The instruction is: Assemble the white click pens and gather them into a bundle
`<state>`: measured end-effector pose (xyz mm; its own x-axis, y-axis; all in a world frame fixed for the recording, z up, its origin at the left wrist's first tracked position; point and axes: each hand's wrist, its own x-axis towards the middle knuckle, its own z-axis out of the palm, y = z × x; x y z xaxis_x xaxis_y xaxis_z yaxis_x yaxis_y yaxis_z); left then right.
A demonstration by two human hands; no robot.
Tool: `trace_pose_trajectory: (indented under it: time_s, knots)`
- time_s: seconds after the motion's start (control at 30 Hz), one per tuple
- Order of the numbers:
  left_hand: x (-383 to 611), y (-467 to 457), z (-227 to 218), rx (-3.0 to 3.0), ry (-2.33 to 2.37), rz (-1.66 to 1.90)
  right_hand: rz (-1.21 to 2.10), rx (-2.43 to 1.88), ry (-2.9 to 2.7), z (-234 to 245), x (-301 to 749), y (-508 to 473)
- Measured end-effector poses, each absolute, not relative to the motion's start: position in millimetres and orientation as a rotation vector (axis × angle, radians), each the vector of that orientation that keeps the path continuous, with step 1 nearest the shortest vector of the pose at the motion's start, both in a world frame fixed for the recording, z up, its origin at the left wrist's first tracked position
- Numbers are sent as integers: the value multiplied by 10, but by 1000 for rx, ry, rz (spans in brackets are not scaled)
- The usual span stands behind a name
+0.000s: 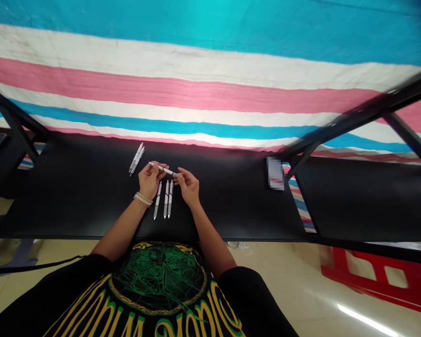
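Between my two hands a white and grey pen [167, 171] is held slantwise above the black table. My left hand [149, 179] pinches its upper left end between thumb and finger. The grey tip end sits in the fingertips of my right hand [188, 185]. Below the hands lie a single pen [157, 201] and a close pair of pens [168, 200], tips toward me. Two more pens [136, 159] rest side by side, beyond my left hand.
The black table [231, 201] runs wide in front of me, with a phone-like object [275, 173], blurred, at its right. Black metal frame bars [303, 159] rise at both sides. A striped sheet [196, 93] hangs behind. A red plastic stool [379, 276] stands at the lower right.
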<state>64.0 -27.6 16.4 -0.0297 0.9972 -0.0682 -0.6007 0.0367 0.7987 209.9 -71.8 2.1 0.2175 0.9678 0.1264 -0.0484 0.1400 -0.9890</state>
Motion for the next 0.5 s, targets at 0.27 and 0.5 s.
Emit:
trace_pose_trajectory:
  time_s: [0.27, 0.5]
  knots:
    - [619, -246, 135, 606, 832, 1453, 938, -1198, -1108, 26, 2078, -726]
    - [622, -233, 109, 613, 848, 1444, 801, -1204, -1231, 27, 2060, -740]
